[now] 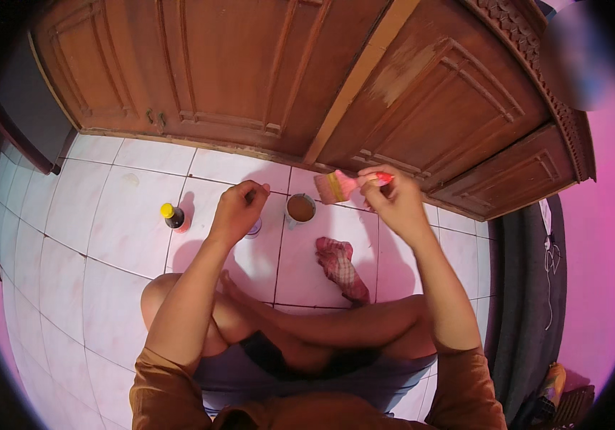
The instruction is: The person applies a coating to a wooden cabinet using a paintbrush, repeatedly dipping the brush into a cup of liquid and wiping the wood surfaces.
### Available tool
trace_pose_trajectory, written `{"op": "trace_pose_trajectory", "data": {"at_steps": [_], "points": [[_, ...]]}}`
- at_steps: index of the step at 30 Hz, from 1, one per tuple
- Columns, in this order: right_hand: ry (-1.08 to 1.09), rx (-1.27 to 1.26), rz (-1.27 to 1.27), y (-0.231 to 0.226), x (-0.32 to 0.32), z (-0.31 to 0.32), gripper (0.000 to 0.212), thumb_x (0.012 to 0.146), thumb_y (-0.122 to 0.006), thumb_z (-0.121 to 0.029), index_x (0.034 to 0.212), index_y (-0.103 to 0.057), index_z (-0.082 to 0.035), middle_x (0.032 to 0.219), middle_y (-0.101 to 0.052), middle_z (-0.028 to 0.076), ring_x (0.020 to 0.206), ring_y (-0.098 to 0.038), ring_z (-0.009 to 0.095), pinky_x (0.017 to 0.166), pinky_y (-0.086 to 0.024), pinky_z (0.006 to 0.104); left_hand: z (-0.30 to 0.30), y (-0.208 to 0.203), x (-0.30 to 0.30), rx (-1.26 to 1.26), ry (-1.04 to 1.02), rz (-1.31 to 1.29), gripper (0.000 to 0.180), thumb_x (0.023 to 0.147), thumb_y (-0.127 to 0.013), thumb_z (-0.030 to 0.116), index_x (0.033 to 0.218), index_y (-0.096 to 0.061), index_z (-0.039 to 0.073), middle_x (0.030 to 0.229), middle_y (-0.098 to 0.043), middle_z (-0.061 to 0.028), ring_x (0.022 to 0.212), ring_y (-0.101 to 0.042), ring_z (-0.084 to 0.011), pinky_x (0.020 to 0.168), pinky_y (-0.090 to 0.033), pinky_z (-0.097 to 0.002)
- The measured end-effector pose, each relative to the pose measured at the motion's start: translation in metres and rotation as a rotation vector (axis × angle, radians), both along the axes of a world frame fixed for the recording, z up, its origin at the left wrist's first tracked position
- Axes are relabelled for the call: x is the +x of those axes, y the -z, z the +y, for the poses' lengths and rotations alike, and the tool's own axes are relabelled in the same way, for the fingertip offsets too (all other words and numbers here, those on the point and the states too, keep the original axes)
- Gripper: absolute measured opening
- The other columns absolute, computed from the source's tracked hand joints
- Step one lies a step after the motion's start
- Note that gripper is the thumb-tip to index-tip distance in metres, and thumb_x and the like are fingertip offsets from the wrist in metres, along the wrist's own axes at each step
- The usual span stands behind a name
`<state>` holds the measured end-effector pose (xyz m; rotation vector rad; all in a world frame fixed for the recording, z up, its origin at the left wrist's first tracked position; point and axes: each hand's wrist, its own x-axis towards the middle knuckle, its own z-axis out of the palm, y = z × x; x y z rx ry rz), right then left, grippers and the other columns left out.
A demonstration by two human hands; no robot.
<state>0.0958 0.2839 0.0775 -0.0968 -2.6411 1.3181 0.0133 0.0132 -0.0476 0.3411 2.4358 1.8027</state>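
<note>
My right hand (397, 206) grips a paintbrush (347, 186) by its red-tipped handle, its wide bristles pointing left, above and right of a cup (292, 223) of brown liquid. Left of the cup, my left hand (239, 210) is raised with its fingers curled together; whatever they may hold is hidden. Partly behind that hand is a small round item (254, 228) with a purplish edge. A dark bottle (177, 221) with a yellow cap stands farther left on the floor. Below the cup, a crumpled red-and-white checked cloth (342, 269) lies near my crossed legs.
A brown wooden cabinet (243, 64) with panelled doors spans the far side, with a pale worn patch (408, 72) on one panel. White floor tiles (128, 215) surround me. On the right are a dark cushion-like edge (522, 287) and a white cable (551, 265).
</note>
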Motion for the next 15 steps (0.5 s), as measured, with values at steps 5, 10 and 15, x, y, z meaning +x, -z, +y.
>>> {"op": "trace_pose_trajectory", "data": {"at_steps": [5, 10, 15], "points": [[-0.04, 0.001, -0.141, 0.043, -0.021, -0.013, 0.021, 0.091, -0.065, -0.016, 0.103, -0.069, 0.001, 0.073, -0.068, 0.007, 0.066, -0.063, 0.013, 0.062, -0.05, 0.0283, -0.004, -0.012, -0.002, -0.135, 0.018, -0.042, 0.026, 0.098, -0.063, 0.023, 0.097, -0.072, -0.001, 0.074, -0.069, -0.0082, 0.065, -0.059, -0.0113, 0.062, -0.047, -0.0288], [-0.133, 0.062, -0.09, 0.065, -0.038, -0.021, 0.015, 0.089, -0.065, -0.013, 0.095, -0.07, 0.001, 0.076, -0.07, 0.014, 0.068, -0.068, 0.021, 0.065, -0.052, 0.0333, -0.002, -0.01, 0.0, 0.007, -0.035, 0.051, 0.029, 0.095, -0.068, 0.026, 0.089, -0.07, -0.002, 0.061, -0.059, -0.0092, 0.056, -0.049, -0.0137, 0.057, -0.043, -0.0316], [-0.146, 0.166, -0.095, 0.083, -0.048, -0.022, 0.013, 0.088, -0.066, -0.011, 0.09, -0.07, 0.001, 0.076, -0.07, 0.014, 0.069, -0.068, 0.024, 0.066, -0.052, 0.0348, -0.003, -0.02, 0.001, 0.017, 0.007, -0.057, 0.028, 0.096, -0.066, 0.026, 0.094, -0.071, -0.001, 0.067, -0.063, -0.0082, 0.062, -0.053, -0.0122, 0.06, -0.045, -0.0298]]}}
